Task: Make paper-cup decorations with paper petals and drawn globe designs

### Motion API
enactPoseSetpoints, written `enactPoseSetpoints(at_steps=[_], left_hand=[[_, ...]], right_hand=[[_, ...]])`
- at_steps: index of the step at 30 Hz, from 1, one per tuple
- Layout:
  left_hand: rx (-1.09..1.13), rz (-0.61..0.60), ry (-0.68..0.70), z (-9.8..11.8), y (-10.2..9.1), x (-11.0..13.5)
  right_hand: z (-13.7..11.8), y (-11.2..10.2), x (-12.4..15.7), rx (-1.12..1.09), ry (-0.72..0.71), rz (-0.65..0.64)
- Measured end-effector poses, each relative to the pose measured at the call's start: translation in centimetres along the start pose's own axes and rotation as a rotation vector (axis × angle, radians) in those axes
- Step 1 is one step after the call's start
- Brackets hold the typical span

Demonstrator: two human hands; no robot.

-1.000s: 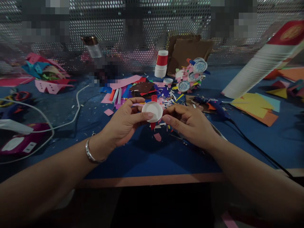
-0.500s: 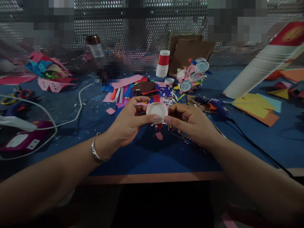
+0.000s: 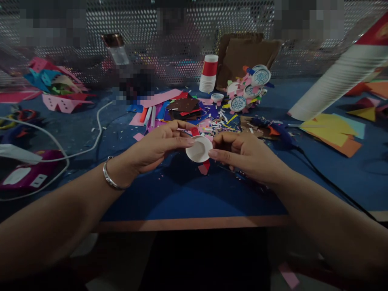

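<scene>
Both hands hold a small white round paper cup base with red paper strips sticking out above and below it, just over the blue table. My left hand, with a silver bangle at the wrist, pinches its left rim between thumb and fingers. My right hand pinches the right rim, fingers curled. A pink paper scrap lies under the disc.
Coloured paper scraps litter the middle. A red-and-white cup stack and finished paper craft pieces stand behind. A long cup stack lies right, over yellow and orange sheets. A glue gun with black cord lies right; white cables left.
The disc has tilted and dropped a little toward the table, with both hands still on it. The view has shifted slightly.
</scene>
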State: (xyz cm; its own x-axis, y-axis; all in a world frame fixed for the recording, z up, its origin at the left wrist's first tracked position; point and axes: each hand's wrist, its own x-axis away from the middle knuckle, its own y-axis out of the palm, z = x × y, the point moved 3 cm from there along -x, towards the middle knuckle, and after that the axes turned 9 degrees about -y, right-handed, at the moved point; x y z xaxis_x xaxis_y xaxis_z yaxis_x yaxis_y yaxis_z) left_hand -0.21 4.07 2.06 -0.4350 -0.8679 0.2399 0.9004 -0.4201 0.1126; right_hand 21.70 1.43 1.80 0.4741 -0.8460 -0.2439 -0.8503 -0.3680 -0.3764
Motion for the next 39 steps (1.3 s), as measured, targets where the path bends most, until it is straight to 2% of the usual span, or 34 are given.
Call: enactPoseSetpoints(at_steps=[9, 13, 19, 24, 28, 31, 39], left_hand=[[-0.360, -0.138, 0.014, -0.3, -0.7, -0.2], [-0.416, -0.130, 0.056, -0.2, -0.8, -0.2], [-0.478, -0.235, 0.013, -0.4, -1.1, -0.2], [-0.496, -0.213, -0.002, -0.5, -1.7, -0.5], [-0.610, -0.225, -0.027, -0.5, -1.9, -0.7], [-0.660, -0.220, -0.061, -0.5, -1.9, -0.9], [-0.836, -0.153, -0.007, -0.7, -1.8, -0.9]], right_hand=[[0.2, 0.2, -0.1, 0.068, 0.055, -0.180], [0.4, 0.1, -0.2, 0.111, 0.072, -0.211], [0.9, 0.0, -0.2, 0.075, 0.095, -0.264], [1.1, 0.0, -0.2, 0.095, 0.114, -0.289], [0.8, 0.0, -0.3, 0.179, 0.166, -0.276], [0.6, -0.4, -0.3, 0.227, 0.204, -0.205], [1.3, -1.8, 0.3, 0.304, 0.159, -0.082]])
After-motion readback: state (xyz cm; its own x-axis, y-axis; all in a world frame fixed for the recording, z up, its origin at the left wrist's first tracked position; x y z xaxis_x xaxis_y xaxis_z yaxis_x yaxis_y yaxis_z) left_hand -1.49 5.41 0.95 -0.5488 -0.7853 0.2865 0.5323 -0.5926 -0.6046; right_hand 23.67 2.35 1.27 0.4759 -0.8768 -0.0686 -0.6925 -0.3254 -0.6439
